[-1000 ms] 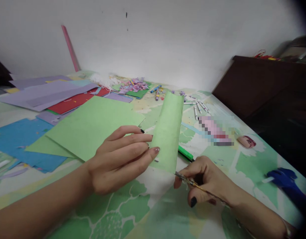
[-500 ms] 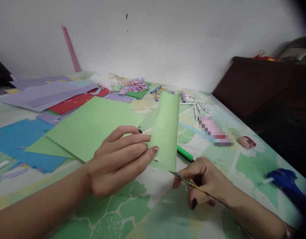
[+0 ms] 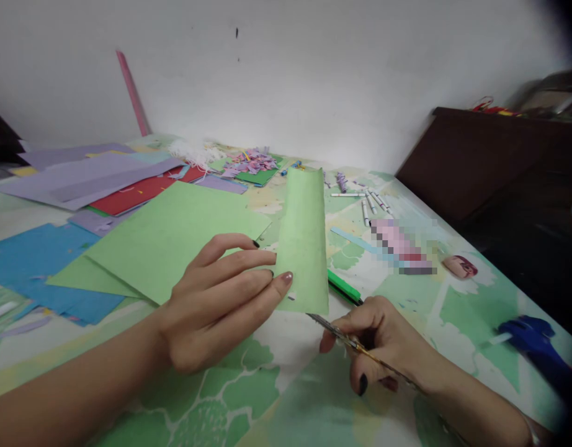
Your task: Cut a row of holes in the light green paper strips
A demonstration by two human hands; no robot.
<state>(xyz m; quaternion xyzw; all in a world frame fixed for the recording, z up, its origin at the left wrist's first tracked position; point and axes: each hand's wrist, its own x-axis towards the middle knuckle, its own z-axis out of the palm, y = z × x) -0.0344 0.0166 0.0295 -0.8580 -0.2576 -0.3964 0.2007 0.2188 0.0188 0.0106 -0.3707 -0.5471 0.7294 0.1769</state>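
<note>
My left hand [image 3: 214, 307] pinches the left edge of a light green piece of paper [image 3: 304, 233] between thumb and fingers. The paper stands up, slightly curved, with a small dark mark near its bottom edge. In my right hand [image 3: 388, 338] is a pair of scissors [image 3: 348, 340], pointing left. The tip of their blades meets the paper's bottom edge; whether the blades are apart I cannot tell. Just behind my right hand lies a green-and-black tool [image 3: 344, 287], partly hidden. Larger light green sheets [image 3: 193, 220] lie flat behind my left hand.
Blue paper [image 3: 35, 267], purple sheets [image 3: 104, 177] and red paper [image 3: 132, 192] cover the table's left. Small paper scraps [image 3: 251, 162] are piled at the back. Several crayons [image 3: 372, 202], a pale blue strip [image 3: 360, 243], a computer mouse-like object [image 3: 460, 267] and a blue tool [image 3: 530, 335] lie rightward.
The green paper's upper end has swung left and the sheet has shifted slightly left. The scissors have moved a little left along its bottom edge. My left hand keeps its hold.
</note>
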